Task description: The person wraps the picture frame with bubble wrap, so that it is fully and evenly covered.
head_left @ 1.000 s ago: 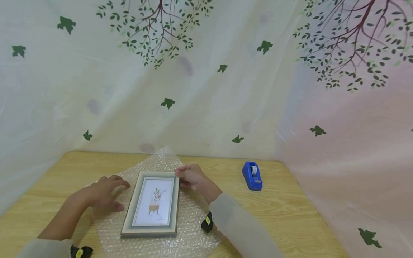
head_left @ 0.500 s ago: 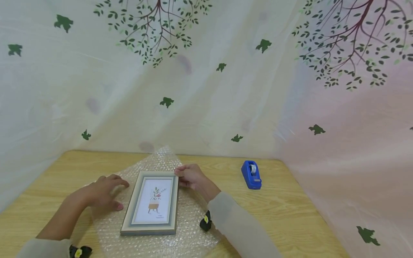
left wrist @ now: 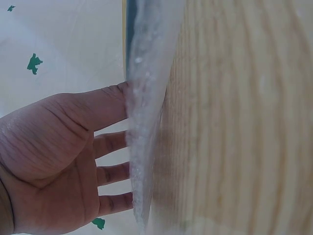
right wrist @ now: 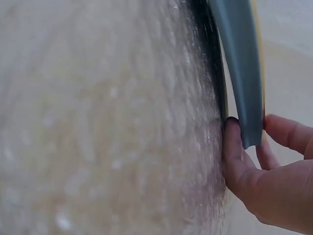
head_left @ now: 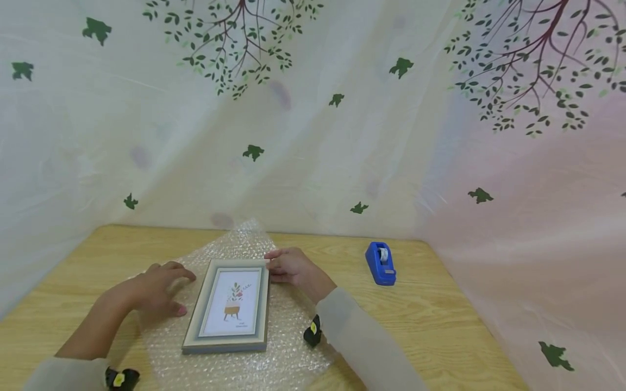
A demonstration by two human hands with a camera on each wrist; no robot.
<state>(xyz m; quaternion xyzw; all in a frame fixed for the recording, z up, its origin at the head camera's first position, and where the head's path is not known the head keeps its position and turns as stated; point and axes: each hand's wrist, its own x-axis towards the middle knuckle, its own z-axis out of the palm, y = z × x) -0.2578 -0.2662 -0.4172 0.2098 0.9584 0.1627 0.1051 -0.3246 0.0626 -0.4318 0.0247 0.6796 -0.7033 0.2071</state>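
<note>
A picture frame, pale with a grey-blue inner band and a potted-plant print, lies face up on a sheet of bubble wrap. My right hand grips its far right corner. From the right wrist, the frame's edge shows between the fingers of that hand, with a narrow gap separating it from the bubble wrap. To the left of the frame, my left hand rests its spread fingers on the bubble wrap. Its fingertips are hidden behind the wrap in the left wrist view.
A blue tape dispenser stands on the wooden table, to the right of the bubble wrap. Behind the table hangs a pale cloth printed with branches and green birds.
The head view has shifted slightly. The frame's near edge appears a little higher in it, and the right thumb has slid slightly at the corner. My left hand keeps its place.
</note>
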